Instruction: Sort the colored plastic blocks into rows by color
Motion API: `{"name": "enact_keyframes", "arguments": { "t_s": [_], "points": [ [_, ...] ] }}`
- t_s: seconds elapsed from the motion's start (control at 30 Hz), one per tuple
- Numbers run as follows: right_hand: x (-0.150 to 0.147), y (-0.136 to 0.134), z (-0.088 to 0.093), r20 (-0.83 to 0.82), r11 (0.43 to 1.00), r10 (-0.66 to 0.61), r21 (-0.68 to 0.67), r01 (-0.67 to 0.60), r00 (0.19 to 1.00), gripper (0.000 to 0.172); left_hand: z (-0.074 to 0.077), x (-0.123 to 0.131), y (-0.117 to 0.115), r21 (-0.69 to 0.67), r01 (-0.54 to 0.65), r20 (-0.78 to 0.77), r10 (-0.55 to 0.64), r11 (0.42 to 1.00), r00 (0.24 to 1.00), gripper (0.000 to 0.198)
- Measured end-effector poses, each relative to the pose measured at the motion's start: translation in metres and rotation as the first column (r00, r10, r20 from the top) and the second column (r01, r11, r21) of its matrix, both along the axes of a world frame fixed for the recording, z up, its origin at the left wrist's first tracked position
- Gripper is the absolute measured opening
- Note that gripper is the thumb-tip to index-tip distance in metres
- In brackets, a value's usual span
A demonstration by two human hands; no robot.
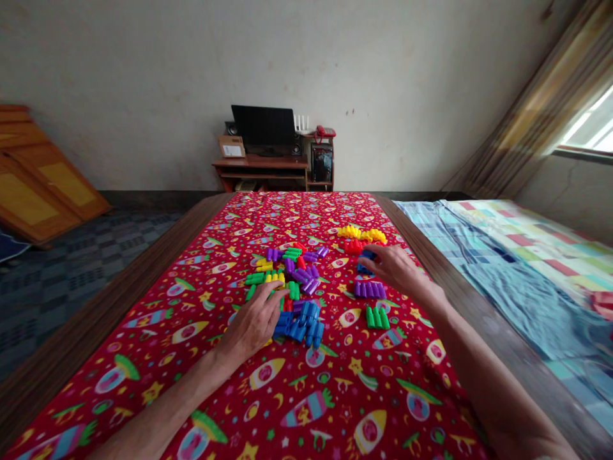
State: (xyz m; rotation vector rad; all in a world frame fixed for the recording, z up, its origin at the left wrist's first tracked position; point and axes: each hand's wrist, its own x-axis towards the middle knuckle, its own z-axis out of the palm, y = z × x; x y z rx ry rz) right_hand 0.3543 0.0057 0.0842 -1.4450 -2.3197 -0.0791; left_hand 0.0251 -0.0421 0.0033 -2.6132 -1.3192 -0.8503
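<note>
My left hand (253, 316) rests at the near left side of a mixed pile of small ribbed plastic blocks. Its fingers are stretched out and slightly bent over the yellow blocks (274, 276) and green blocks (293, 291), apparently gripping none. Blue blocks (306, 322) lie just right of this hand. My right hand (395, 265) is closed at the fingertips on a blue block (366, 260) in the sorted column, partly hidden by the fingers. Red blocks (354, 246) lie just beyond it, and a purple row (370, 290) lies nearer to me.
Yellow blocks (361, 234) form the far end of the column, and green blocks (377, 317) the near end. A red patterned cloth (306, 409) covers the table. Behind it stands a desk with a monitor (264, 128); a bed (507, 255) is at the right.
</note>
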Motion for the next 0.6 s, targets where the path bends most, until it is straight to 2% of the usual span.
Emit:
{"name": "enact_keyframes", "arguments": {
  "t_s": [0.1, 0.17, 0.23, 0.33, 0.43, 0.6],
  "points": [
    [0.035, 0.01, -0.005, -0.024, 0.977, -0.204, 0.067, 0.205, 0.979, 0.041, -0.001, 0.0, 0.001, 0.01, 0.004, 0.005, -0.004, 1.0, 1.0, 0.034],
    [0.052, 0.016, -0.016, 0.021, 0.951, -0.308, 0.033, 0.308, 0.951, 0.046, -0.001, 0.0, 0.001, 0.017, 0.006, 0.012, -0.006, 1.0, 1.0, 0.034],
    [0.06, 0.021, -0.029, 0.074, 0.931, -0.36, -0.044, 0.363, 0.93, 0.049, -0.001, 0.0, 0.002, 0.014, 0.008, 0.017, -0.008, 1.0, 1.0, 0.035],
    [0.064, 0.024, -0.045, 0.074, 0.919, -0.381, -0.08, 0.387, 0.921, 0.046, 0.0, 0.0, 0.002, 0.009, 0.007, 0.023, -0.007, 1.0, 1.0, 0.036],
    [0.067, 0.023, -0.052, 0.091, 0.922, -0.376, -0.067, 0.382, 0.922, 0.043, 0.0, 0.0, 0.002, 0.004, 0.009, 0.023, -0.009, 1.0, 1.0, 0.036],
    [0.074, 0.026, -0.05, 0.143, 0.967, -0.218, -0.103, 0.233, 0.966, 0.042, -0.001, 0.0, 0.003, 0.024, 0.014, 0.001, -0.014, 1.0, 1.0, 0.035]
  ]
}}
